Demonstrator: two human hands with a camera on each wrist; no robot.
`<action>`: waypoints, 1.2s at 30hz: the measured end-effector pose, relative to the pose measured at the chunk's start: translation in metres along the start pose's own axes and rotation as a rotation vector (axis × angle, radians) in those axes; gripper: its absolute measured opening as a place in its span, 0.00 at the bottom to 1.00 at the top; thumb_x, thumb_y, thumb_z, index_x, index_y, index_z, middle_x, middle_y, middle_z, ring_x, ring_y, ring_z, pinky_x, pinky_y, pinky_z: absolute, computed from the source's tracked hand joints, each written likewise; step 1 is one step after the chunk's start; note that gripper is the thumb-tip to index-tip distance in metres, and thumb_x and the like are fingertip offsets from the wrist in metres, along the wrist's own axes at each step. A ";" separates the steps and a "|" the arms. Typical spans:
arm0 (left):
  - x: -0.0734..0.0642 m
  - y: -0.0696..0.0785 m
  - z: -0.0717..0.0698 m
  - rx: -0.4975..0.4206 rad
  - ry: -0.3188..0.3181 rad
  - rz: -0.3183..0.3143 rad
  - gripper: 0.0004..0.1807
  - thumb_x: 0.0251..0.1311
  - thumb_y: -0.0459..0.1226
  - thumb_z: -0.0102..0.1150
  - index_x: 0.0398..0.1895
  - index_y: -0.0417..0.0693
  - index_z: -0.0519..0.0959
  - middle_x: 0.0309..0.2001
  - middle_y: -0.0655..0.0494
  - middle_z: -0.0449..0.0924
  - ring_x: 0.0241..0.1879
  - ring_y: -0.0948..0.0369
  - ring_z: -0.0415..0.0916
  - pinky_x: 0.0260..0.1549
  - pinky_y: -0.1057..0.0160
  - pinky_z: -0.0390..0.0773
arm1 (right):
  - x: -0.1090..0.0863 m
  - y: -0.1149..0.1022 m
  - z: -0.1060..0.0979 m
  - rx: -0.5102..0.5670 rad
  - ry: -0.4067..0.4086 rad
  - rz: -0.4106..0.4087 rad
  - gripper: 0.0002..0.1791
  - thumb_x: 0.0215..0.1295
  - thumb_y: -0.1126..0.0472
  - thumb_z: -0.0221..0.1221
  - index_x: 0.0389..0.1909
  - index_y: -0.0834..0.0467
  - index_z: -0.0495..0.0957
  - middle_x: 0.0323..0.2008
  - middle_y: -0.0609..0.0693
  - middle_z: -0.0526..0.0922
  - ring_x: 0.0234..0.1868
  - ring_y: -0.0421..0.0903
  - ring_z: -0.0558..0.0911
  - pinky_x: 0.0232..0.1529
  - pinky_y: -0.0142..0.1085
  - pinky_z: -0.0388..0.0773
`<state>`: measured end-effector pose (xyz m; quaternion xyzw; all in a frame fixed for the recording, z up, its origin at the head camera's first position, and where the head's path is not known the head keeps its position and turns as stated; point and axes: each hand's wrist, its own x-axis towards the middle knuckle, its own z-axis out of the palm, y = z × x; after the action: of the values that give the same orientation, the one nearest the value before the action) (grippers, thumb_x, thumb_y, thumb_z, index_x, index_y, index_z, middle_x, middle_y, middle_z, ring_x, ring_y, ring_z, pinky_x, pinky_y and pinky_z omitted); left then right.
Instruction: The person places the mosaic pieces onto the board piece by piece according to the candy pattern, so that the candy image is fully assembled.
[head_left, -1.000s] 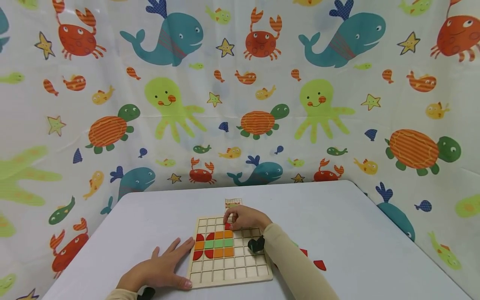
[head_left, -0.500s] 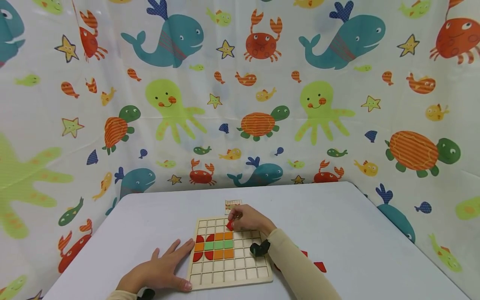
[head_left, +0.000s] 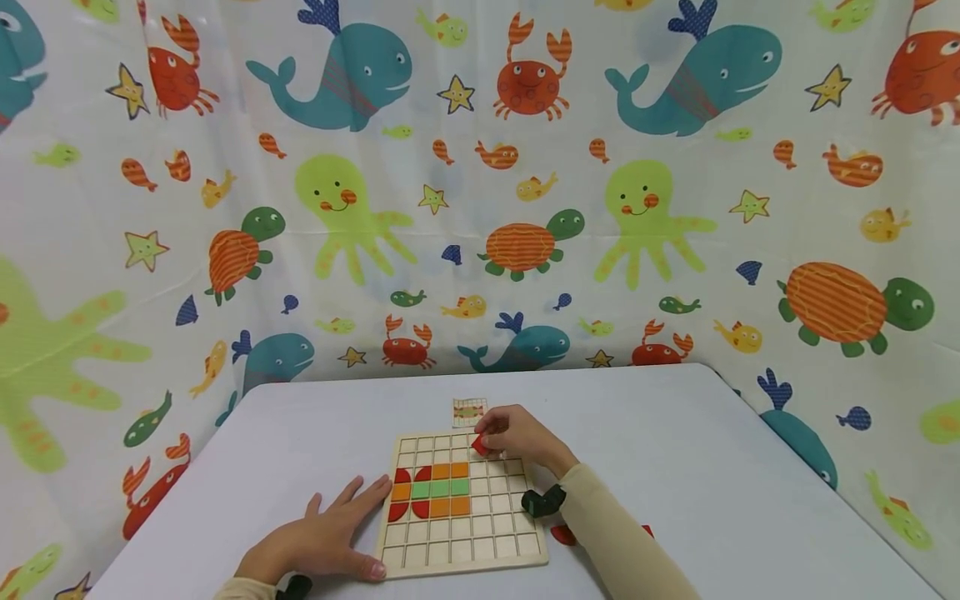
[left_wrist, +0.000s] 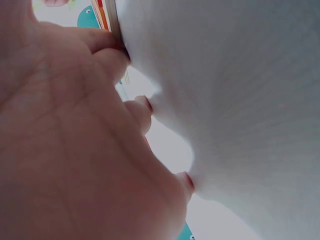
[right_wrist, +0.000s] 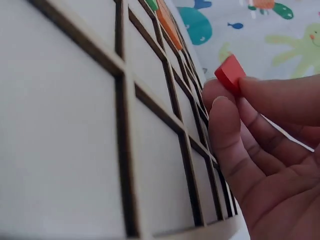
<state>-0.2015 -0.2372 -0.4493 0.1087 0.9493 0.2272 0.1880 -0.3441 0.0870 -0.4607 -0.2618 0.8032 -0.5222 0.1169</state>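
Note:
A wooden grid board (head_left: 427,555) lies on the table, with orange tiles (head_left: 460,505), green tiles (head_left: 440,488) and red rounded tiles (head_left: 398,511) set in its left and middle cells. My right hand (head_left: 521,435) is over the board's far right part and pinches a red tile (right_wrist: 231,73) between thumb and fingertips, tilted above the grid. My left hand (head_left: 321,533) lies with spread fingers at the board's left edge, thumb and fingertip touching it; in the left wrist view its fingertips (left_wrist: 188,183) press on the white tabletop.
A small pattern card (head_left: 469,412) lies just beyond the board's far edge. Loose red pieces (head_left: 563,534) lie right of the board, partly hidden by the right sleeve (head_left: 622,533). A curtain printed with sea animals (head_left: 517,175) hangs behind the table (head_left: 315,425).
My right hand has lifted the red tile from near a far-row cell and shifted slightly right, turning it in the fingertips. The left hand stays in place.

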 end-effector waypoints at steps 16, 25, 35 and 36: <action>0.003 -0.002 0.000 0.007 -0.002 -0.009 0.67 0.44 0.60 0.84 0.87 0.52 0.58 0.84 0.46 0.55 0.83 0.35 0.38 0.68 0.18 0.27 | -0.005 -0.020 0.000 -0.226 -0.128 -0.019 0.04 0.66 0.69 0.71 0.38 0.59 0.87 0.31 0.45 0.85 0.33 0.43 0.79 0.40 0.34 0.80; 0.002 -0.002 0.001 0.009 0.004 -0.012 0.67 0.44 0.60 0.84 0.86 0.52 0.58 0.84 0.45 0.55 0.83 0.35 0.38 0.68 0.18 0.26 | -0.006 -0.027 0.009 -0.304 -0.134 -0.002 0.05 0.66 0.70 0.72 0.34 0.57 0.88 0.30 0.44 0.84 0.34 0.43 0.79 0.42 0.34 0.81; 0.002 -0.002 0.001 0.006 0.004 -0.007 0.65 0.45 0.58 0.84 0.86 0.51 0.59 0.84 0.45 0.57 0.83 0.34 0.39 0.68 0.18 0.26 | -0.008 -0.027 0.011 -0.360 -0.134 -0.021 0.06 0.66 0.71 0.71 0.32 0.57 0.88 0.28 0.43 0.82 0.33 0.42 0.77 0.39 0.33 0.80; 0.002 -0.002 0.001 0.002 0.002 -0.004 0.65 0.46 0.58 0.84 0.86 0.50 0.59 0.84 0.45 0.57 0.83 0.34 0.39 0.68 0.18 0.26 | -0.008 -0.027 0.010 -0.365 -0.131 -0.027 0.06 0.66 0.70 0.71 0.32 0.58 0.88 0.28 0.42 0.83 0.33 0.42 0.77 0.38 0.33 0.80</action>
<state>-0.2031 -0.2383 -0.4520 0.1068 0.9500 0.2258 0.1873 -0.3242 0.0750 -0.4412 -0.3227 0.8718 -0.3511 0.1124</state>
